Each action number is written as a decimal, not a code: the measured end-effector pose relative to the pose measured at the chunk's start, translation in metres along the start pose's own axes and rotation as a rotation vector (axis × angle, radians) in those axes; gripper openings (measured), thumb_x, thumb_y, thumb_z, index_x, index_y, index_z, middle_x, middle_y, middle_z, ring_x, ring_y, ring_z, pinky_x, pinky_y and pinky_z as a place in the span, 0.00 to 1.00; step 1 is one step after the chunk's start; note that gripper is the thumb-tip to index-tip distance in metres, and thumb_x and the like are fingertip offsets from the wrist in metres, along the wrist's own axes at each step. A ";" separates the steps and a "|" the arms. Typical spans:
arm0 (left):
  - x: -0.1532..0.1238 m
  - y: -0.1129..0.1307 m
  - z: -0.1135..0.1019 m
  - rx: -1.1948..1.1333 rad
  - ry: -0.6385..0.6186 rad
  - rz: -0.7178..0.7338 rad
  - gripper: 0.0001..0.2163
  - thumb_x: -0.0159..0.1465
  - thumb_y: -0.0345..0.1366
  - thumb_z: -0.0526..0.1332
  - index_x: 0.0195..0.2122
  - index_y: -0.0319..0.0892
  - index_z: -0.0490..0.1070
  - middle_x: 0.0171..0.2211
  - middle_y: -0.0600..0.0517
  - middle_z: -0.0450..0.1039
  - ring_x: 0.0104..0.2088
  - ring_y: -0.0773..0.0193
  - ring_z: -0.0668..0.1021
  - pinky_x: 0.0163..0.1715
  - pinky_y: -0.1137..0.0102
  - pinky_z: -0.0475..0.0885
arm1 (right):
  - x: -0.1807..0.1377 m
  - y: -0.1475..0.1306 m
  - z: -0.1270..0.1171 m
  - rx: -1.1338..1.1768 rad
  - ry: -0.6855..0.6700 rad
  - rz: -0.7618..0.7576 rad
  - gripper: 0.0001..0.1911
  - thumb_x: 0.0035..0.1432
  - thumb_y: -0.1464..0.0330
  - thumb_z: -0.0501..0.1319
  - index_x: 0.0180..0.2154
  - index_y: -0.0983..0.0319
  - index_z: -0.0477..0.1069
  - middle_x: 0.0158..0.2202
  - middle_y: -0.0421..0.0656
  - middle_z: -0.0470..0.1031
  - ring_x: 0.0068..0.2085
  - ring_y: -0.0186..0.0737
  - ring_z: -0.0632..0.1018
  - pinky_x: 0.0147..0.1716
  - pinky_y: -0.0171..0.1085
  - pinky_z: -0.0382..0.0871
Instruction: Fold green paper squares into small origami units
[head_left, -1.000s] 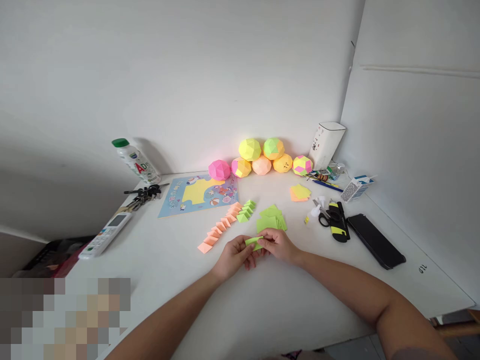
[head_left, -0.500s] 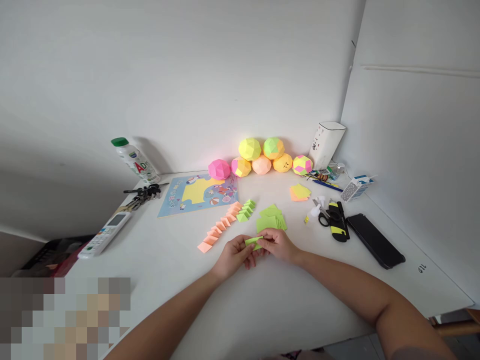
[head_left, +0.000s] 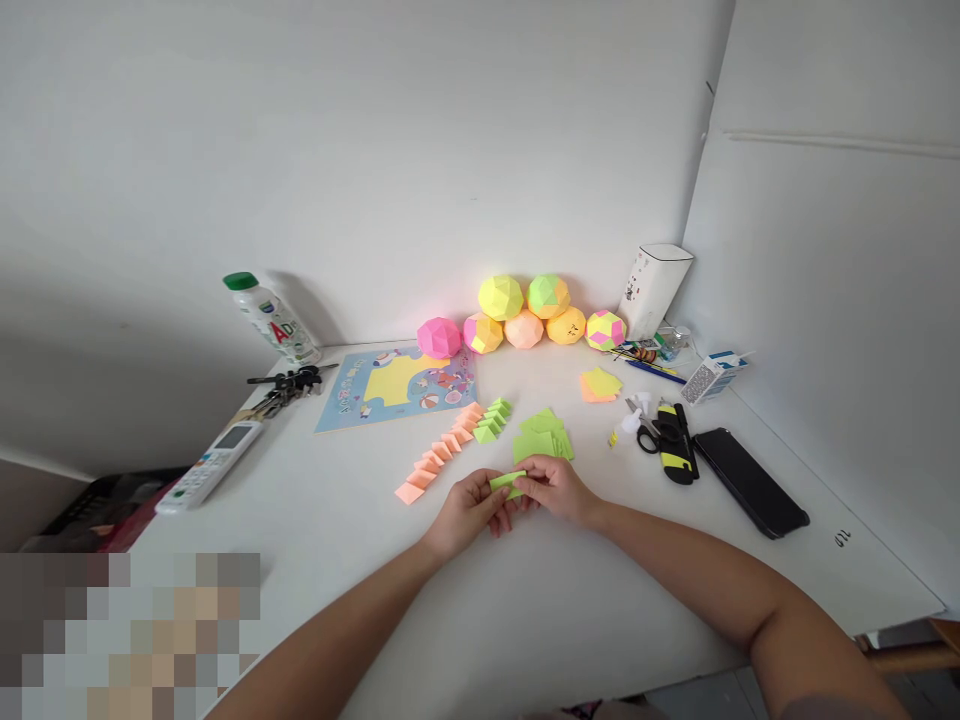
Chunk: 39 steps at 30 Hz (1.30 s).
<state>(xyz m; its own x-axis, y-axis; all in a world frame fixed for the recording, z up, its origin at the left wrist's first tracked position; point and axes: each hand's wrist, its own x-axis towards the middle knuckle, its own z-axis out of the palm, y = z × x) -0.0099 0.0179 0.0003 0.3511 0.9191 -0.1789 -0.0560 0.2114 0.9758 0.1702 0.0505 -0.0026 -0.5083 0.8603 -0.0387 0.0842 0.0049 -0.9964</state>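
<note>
A small folded piece of green paper (head_left: 508, 484) is pinched between both hands above the front middle of the table. My left hand (head_left: 469, 510) grips its left end, and my right hand (head_left: 553, 488) holds the right end, thumbs on top. Just beyond my fingers lies a loose pile of green paper sheets (head_left: 541, 440). Left of that pile stands a short row of folded green paper units (head_left: 492, 420). A longer slanting row of folded peach paper units (head_left: 440, 452) runs alongside it.
Faceted paper balls (head_left: 523, 328) are stacked against the wall. To the right lie scissors (head_left: 649, 436), a yellow-black cutter (head_left: 677, 458), a black phone (head_left: 752, 482) and yellow and orange notes (head_left: 601, 384). Leftward are a puzzle board (head_left: 345, 395), keys (head_left: 296, 381), a remote (head_left: 210, 468) and a bottle (head_left: 274, 320).
</note>
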 end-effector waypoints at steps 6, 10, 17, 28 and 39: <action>-0.001 -0.001 0.001 0.006 0.018 0.015 0.15 0.58 0.46 0.61 0.37 0.38 0.66 0.24 0.52 0.74 0.19 0.68 0.75 0.17 0.74 0.68 | 0.000 -0.004 0.001 -0.024 0.012 0.018 0.16 0.55 0.61 0.60 0.42 0.65 0.69 0.25 0.41 0.75 0.25 0.35 0.76 0.25 0.34 0.67; -0.001 -0.004 0.001 0.017 0.031 0.024 0.15 0.59 0.46 0.60 0.38 0.38 0.66 0.25 0.52 0.74 0.20 0.68 0.75 0.17 0.74 0.69 | -0.001 -0.007 0.001 -0.038 0.020 0.023 0.16 0.54 0.61 0.60 0.41 0.65 0.69 0.25 0.41 0.74 0.25 0.36 0.76 0.25 0.34 0.67; -0.002 -0.002 0.001 0.056 0.027 0.021 0.15 0.58 0.45 0.61 0.39 0.37 0.66 0.25 0.52 0.73 0.20 0.68 0.75 0.18 0.73 0.69 | -0.002 -0.007 0.002 -0.045 0.028 0.020 0.16 0.55 0.60 0.60 0.41 0.65 0.69 0.25 0.41 0.74 0.25 0.35 0.75 0.24 0.34 0.66; -0.001 -0.002 0.004 0.062 0.028 0.024 0.15 0.58 0.45 0.61 0.38 0.38 0.65 0.25 0.53 0.72 0.20 0.68 0.74 0.19 0.73 0.68 | -0.002 0.000 0.002 -0.056 0.031 -0.037 0.16 0.55 0.64 0.60 0.44 0.63 0.67 0.27 0.40 0.72 0.27 0.34 0.74 0.27 0.34 0.68; -0.006 -0.009 0.011 0.294 0.127 0.136 0.13 0.61 0.43 0.56 0.42 0.40 0.66 0.17 0.57 0.68 0.17 0.68 0.71 0.20 0.73 0.66 | -0.002 0.008 0.000 -0.185 -0.019 -0.096 0.25 0.48 0.73 0.60 0.51 0.62 0.64 0.32 0.39 0.71 0.24 0.28 0.67 0.25 0.31 0.63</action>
<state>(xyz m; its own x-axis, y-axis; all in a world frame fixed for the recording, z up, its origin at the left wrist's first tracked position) -0.0016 0.0070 -0.0057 0.2384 0.9703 -0.0408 0.1837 -0.0038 0.9830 0.1722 0.0490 -0.0102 -0.5371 0.8418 0.0528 0.1899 0.1816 -0.9649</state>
